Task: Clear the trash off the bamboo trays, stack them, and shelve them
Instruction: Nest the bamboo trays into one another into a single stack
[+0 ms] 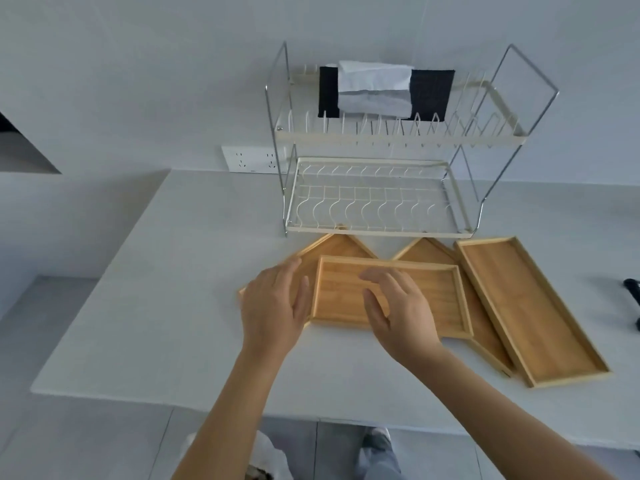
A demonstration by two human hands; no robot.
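Several empty bamboo trays lie on the white table in front of a two-tier wire rack (377, 233). A middle tray (436, 292) rests on top of two angled trays: a left one (341, 245) and a right one (424, 251). A long tray (530, 306) lies slanted at the right. My left hand (273, 306) hovers with fingers apart over the left tray's near edge, beside the middle tray. My right hand (398, 306) is spread above the middle tray, holding nothing. No trash shows on the trays.
The rack's upper tier holds a black box with white tissue (374, 88). A wall socket (252, 159) sits left of the rack. A dark object (632, 285) lies at the far right edge. The table's front edge (207, 405) runs below my arms.
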